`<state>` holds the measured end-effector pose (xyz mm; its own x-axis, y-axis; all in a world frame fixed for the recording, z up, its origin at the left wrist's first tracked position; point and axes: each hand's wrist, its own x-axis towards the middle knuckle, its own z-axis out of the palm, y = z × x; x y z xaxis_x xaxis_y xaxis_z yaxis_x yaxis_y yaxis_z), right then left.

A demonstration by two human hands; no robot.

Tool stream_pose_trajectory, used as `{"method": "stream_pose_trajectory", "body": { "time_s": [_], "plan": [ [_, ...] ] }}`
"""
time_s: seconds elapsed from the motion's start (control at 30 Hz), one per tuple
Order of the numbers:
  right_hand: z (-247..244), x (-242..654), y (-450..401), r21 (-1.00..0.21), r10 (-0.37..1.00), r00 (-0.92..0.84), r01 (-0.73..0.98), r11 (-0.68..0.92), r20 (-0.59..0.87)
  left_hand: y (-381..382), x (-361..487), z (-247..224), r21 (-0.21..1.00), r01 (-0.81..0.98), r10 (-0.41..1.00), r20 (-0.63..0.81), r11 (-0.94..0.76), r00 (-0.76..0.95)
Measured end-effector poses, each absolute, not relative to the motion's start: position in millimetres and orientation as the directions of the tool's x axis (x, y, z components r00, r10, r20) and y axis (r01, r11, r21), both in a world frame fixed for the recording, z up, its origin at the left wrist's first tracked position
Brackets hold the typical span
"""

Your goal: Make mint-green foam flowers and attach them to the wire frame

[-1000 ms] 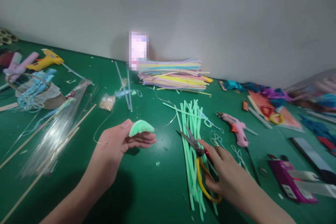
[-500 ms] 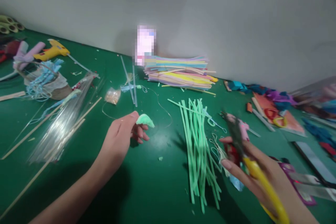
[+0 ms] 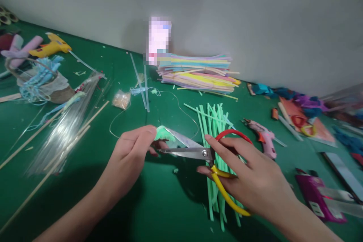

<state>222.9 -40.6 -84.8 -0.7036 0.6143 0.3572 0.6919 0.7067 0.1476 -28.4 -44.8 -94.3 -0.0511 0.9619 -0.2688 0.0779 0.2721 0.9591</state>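
My left hand (image 3: 132, 149) pinches a small curved piece of fuzzy green pipe cleaner (image 3: 163, 133) between thumb and finger, above the table. My right hand (image 3: 249, 174) grips scissors (image 3: 204, 153) with one red and one yellow handle loop. Their blades are spread and point left, the upper blade lying by the green piece's right end; whether it touches cannot be made out. Under the scissors and right hand lies a bundle of light green pipe cleaners (image 3: 211, 193), partly covered. A thin wire (image 3: 181, 107) curves across the table behind my left hand.
On the green table (image 3: 159, 211), multicoloured pipe cleaners (image 3: 198, 72) lie by the wall beneath a blurred bright screen (image 3: 159, 39). Clear plastic sleeves (image 3: 66, 132), wooden sticks (image 3: 76, 143) and a yellow glue gun (image 3: 51, 46) lie left. A pink glue gun (image 3: 262, 134) and purple device (image 3: 317, 200) lie right.
My right hand has swung left and turned the scissors, bringing their spread blades up to the green piece. My left hand still holds that piece, now slightly further right.
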Motion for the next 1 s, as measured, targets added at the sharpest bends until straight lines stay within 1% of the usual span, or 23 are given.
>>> {"method": "stream_pose_trajectory", "body": {
  "time_s": [0.1,0.23,0.4,0.5,0.63,0.8,1.0],
  "plan": [
    [-86.4,221.3,-41.1,0.163,0.610,-0.710,0.688,0.707,0.351,-44.2,-28.1,-93.7,0.942,0.015,0.941,-0.334,0.335,-0.059],
    [-86.6,219.8,-43.2,0.171,0.615,-0.708,0.693,0.701,0.349,-40.4,-25.9,-90.2,0.885,-0.137,0.889,-0.455,0.445,-0.049],
    [-82.6,216.4,-42.6,0.191,0.616,-0.702,0.701,0.688,0.357,-38.0,-25.3,-96.9,0.828,-0.329,0.879,-0.477,0.455,0.015],
    [-80.4,215.4,-41.5,0.189,0.611,-0.702,0.699,0.689,0.366,-38.1,-27.0,-100.3,0.761,-0.411,0.848,-0.526,0.502,0.062],
    [-78.5,215.6,-40.4,0.202,0.607,-0.711,0.692,0.693,0.355,-37.9,-30.4,-99.9,0.720,-0.473,0.849,-0.512,0.508,0.132],
    [-76.4,216.0,-37.2,0.244,0.591,-0.732,0.675,0.696,0.338,-37.2,-34.8,-99.0,0.683,-0.509,0.840,-0.514,0.524,0.176],
    [-72.6,213.9,-33.4,0.226,0.582,-0.744,0.660,0.717,0.327,-35.4,-35.9,-95.9,0.622,-0.533,0.803,-0.556,0.573,0.215]
  ]
}}
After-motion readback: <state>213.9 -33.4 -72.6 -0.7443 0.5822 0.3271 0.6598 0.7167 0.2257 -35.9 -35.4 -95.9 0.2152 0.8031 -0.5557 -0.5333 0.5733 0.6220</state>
